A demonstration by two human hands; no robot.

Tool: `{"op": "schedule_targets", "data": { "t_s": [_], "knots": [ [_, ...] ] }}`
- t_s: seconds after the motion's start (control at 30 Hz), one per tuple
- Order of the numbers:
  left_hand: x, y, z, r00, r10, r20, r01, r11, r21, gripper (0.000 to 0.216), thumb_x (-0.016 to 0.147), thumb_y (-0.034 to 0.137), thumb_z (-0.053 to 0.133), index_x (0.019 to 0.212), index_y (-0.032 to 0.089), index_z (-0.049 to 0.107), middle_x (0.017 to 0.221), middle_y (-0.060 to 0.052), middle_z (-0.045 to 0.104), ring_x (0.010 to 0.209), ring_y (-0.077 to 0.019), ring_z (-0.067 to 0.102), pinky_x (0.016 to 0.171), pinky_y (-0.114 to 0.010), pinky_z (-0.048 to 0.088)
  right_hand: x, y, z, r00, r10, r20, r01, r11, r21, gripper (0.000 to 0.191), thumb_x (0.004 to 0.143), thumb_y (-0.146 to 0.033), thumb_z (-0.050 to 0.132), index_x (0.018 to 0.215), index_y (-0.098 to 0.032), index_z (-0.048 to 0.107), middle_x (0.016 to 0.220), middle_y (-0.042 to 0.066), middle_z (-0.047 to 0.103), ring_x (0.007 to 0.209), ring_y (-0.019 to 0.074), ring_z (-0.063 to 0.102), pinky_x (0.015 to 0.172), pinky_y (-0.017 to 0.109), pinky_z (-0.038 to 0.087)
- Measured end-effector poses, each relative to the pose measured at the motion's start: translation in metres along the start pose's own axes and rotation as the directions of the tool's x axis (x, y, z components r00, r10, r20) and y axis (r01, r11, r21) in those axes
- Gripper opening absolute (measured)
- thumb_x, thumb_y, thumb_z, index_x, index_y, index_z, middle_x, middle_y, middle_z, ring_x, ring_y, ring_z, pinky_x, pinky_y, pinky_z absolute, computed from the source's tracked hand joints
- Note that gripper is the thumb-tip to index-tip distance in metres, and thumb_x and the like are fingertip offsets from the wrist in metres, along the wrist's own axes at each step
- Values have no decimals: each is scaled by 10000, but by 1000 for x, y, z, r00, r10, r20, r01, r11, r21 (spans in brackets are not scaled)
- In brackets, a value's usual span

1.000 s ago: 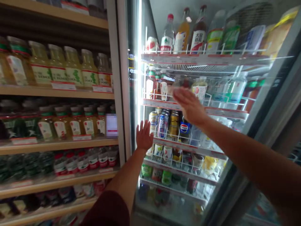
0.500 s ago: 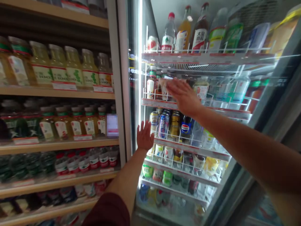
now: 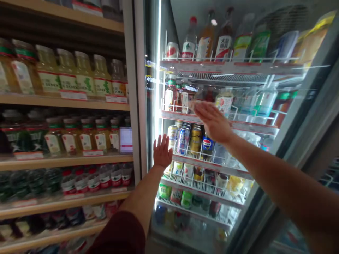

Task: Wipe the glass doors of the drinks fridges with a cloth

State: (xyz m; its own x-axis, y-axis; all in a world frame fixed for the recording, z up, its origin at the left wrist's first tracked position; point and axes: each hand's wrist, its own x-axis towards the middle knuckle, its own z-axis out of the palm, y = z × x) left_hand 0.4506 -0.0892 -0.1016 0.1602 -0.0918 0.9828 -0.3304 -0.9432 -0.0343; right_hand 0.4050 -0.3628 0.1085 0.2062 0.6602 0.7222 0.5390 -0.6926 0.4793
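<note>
My left hand (image 3: 162,152) is raised with its fingers spread, palm toward the glass door (image 3: 182,231) of a lit drinks cooler, seemingly flat against it near the left edge. Higher and to the right, my right hand (image 3: 213,121) lies with straight fingers in front of the glass, over the second shelf. A pale patch shows along its fingertips; whether that is a cloth or a reflection I cannot tell. Behind the glass near my hands are a blue can (image 3: 183,139), a gold can (image 3: 196,140) and a dark bottle with a Pepsi-style label (image 3: 207,144).
Left of the cooler's frame (image 3: 137,88), wooden shelves (image 3: 60,102) hold rows of juice bottles (image 3: 47,70) and red-capped bottles (image 3: 94,180). The cooler's wire shelves (image 3: 212,162) carry several cans, bottles and cups. A dark door frame (image 3: 299,116) slants along the right.
My right hand has moved downward and slightly right over the glass, from the second shelf's bottles toward its front rail. My left hand stays nearly in place.
</note>
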Motion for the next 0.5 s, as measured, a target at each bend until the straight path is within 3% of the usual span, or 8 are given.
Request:
{"op": "schedule_targets", "data": {
  "t_s": [0.1, 0.17, 0.27, 0.3, 0.37, 0.43, 0.5],
  "knots": [
    [3, 11, -8, 998, -70, 7, 70, 995, -74, 581, 1035, 355, 326, 1578, 151, 296, 1600, -142, 378, 1554, -276, 163, 1292, -548, 134, -53, -45, 34, 983, -104, 151, 86, 989, 117, 763, 906, -31, 421, 1611, -254, 232, 1639, -17, 328, 1551, 189, 230, 1287, 470, 256],
    [1, 34, -17, 990, -139, -6, 137, 984, -115, 589, 1046, 337, 302, 1597, 144, 233, 1634, -157, 304, 1552, -295, 169, 1284, -558, 188, -79, -66, 49, 974, -129, 187, 96, 980, 175, 828, 883, -27, 433, 1625, -257, 145, 1639, -1, 316, 1545, 196, 247, 1268, 473, 298],
    [-12, 92, -29, 974, -214, -68, 200, 965, -170, 643, 1046, 309, 252, 1622, 124, 33, 1684, -181, 85, 1551, -297, 157, 1237, -510, 354, -97, -87, 65, 988, -47, 149, 15, 977, 214, 875, 889, -55, 432, 1627, -253, 4, 1664, 32, 236, 1553, 232, 217, 1255, 514, 311],
    [-16, 114, -32, 967, -243, -75, 217, 942, -256, 639, 1041, 292, 231, 1625, 149, 16, 1689, -159, 78, 1547, -280, 163, 1232, -487, 380, -98, -93, 68, 993, 4, 120, -32, 972, 233, 873, 907, -81, 424, 1622, -253, -47, 1675, 43, 194, 1558, 246, 193, 1253, 532, 308],
    [-22, 151, -32, 975, -220, 15, 211, 912, -353, 633, 1025, 247, 150, 1623, 131, -19, 1685, -160, 86, 1536, -230, 197, 1213, -409, 422, -98, -104, 73, 995, 85, 60, -99, 946, 309, 857, 952, -160, 410, 1609, -247, -135, 1690, 66, 99, 1563, 269, 153, 1241, 551, 324],
    [-20, 173, -30, 972, -212, 104, 235, 910, -342, 639, 1008, 198, 107, 1615, 101, -66, 1682, -160, 89, 1530, -186, 199, 1201, -346, 435, -101, -109, 72, 991, 133, 25, -132, 909, 395, 830, 991, -232, 385, 1602, -238, -176, 1693, 81, 22, 1557, 271, 155, 1213, 523, 386],
    [-11, 177, -27, 958, -253, 136, 284, 912, -297, 644, 1007, 174, 117, 1607, 102, -107, 1683, -150, 90, 1535, -167, 182, 1206, -336, 425, -114, -108, 66, 984, 177, 4, -162, 896, 414, 796, 1010, -249, 363, 1609, -250, -160, 1691, 78, 8, 1542, 260, 206, 1176, 487, 450]
  ]
}}
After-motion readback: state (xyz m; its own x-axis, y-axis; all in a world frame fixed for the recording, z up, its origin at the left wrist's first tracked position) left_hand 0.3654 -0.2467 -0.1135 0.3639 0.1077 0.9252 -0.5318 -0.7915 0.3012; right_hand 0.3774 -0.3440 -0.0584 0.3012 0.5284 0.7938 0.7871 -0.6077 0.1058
